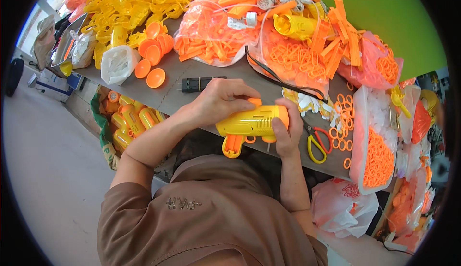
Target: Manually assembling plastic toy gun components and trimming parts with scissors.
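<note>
Just over the near table edge I hold a yellow plastic toy gun [249, 123] sideways, its round barrel-like body slotted with vents. My right hand [289, 134] wraps around its orange-rimmed right end, thumb along the side. From above, my left hand [225, 100] closes its fingertips on a small orange part [255, 102] at the top of the body; whether that part is attached cannot be seen. An orange piece [233, 142] sits inside the handle, which points down. Behind my left hand lies a dark screwdriver-like tool [199, 84] on the table.
Yellow shells [139, 7] and orange cups [153, 54] pile up at the far left. Bags of orange parts [211, 35] fill the back. Scissors [318, 143], loose orange rings [342, 122] and a bin of rings [377, 160] lie right. A sack of yellow bodies [129, 122] stands lower left.
</note>
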`<state>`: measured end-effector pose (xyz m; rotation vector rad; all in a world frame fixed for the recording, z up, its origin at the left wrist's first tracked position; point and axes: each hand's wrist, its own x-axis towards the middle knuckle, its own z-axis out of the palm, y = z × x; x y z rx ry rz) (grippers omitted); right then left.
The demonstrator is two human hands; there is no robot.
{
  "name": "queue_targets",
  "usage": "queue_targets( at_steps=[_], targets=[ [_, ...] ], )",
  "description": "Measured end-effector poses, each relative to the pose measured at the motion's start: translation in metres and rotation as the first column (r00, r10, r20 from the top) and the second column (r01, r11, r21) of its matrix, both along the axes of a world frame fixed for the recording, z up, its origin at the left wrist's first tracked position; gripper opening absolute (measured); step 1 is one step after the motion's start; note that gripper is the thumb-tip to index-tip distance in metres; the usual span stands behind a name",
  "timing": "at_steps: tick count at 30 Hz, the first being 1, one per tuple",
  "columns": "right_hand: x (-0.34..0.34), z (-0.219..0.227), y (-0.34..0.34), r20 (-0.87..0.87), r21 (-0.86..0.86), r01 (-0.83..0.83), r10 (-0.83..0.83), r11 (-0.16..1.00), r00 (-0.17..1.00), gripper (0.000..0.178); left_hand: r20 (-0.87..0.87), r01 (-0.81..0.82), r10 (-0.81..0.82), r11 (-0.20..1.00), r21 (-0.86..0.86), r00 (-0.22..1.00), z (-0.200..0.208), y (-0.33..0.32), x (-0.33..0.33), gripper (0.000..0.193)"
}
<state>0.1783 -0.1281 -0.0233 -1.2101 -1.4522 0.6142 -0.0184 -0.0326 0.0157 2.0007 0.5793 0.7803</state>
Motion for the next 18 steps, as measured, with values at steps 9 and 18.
queue_targets(
  at_steps=[9,18],
  targets=[
    [-0.001,-0.001,0.000,-0.028,0.052,0.043,-0.041,0.998,0.999,0.038,-0.033,0.010,-0.007,0.994,0.107,0.999,-0.007,-0.001,0.011,0.017],
    [-0.005,-0.008,-0.001,-0.033,0.082,0.084,-0.082,0.993,0.996,0.034,-0.053,0.061,-0.054,0.987,0.148,0.997,-0.016,-0.006,0.002,0.023]
  ],
)
